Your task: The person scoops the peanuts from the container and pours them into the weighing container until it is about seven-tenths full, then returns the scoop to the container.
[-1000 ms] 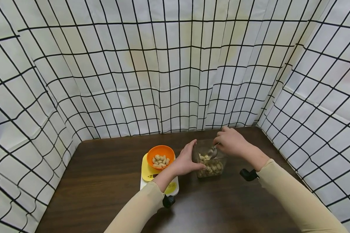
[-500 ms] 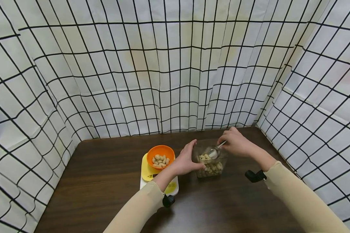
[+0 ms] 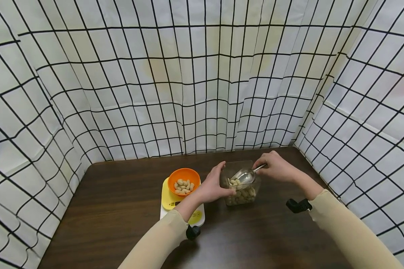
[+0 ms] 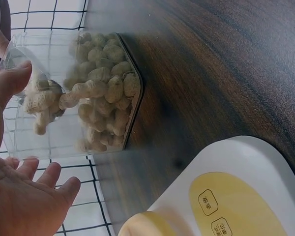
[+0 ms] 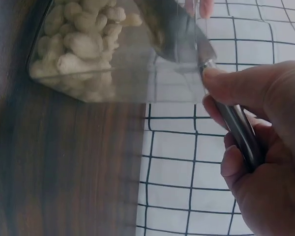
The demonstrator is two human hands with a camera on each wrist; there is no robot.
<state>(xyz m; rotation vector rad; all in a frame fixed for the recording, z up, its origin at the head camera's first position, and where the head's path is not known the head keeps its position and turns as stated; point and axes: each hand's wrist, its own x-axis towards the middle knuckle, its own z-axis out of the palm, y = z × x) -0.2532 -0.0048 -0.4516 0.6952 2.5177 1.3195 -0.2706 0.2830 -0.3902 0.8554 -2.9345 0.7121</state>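
A clear plastic container (image 3: 239,164) stands on the table, partly filled with unshelled peanuts (image 4: 108,88). My left hand (image 3: 213,186) spans its left side, thumb at the front wall and straight fingers spread along the side toward the back. With my right hand (image 3: 277,167) I grip the handle of a metal scoop (image 3: 246,176), thumb lying along it in the right wrist view. Its bowl is tilted down inside the container, and several peanuts rest at its lip in the left wrist view. My left hand hides part of the container.
Left of the container, an orange bowl (image 3: 184,171) holding several peanuts sits on a yellow and white kitchen scale (image 3: 166,195). My left forearm crosses over the scale's front. A white curtain with a black grid (image 3: 202,93) closes off the table's back and sides.
My right hand has drawn back to the right and slightly toward me, so more of the scoop and its handle shows. My left hand and the container have stayed in place.
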